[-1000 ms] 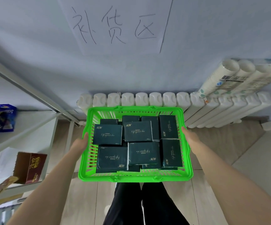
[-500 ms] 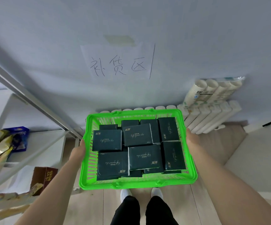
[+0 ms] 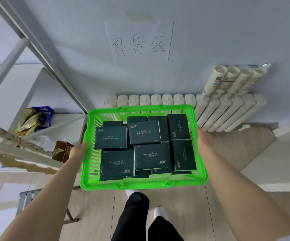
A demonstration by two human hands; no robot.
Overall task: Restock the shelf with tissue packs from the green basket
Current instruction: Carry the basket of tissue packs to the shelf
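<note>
- My left grip is closed on the left wall of the green basket, with the fingers hidden under the rim.
- My right grip holds the right wall the same way.
- The basket hangs level above my legs, full of dark tissue packs lying flat.
- The shelf stands just left of it, and a radiator is beyond.

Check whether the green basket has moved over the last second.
Yes. The green basket has drawn away from the radiator, up or back: the radiator looks smaller behind it.
</note>
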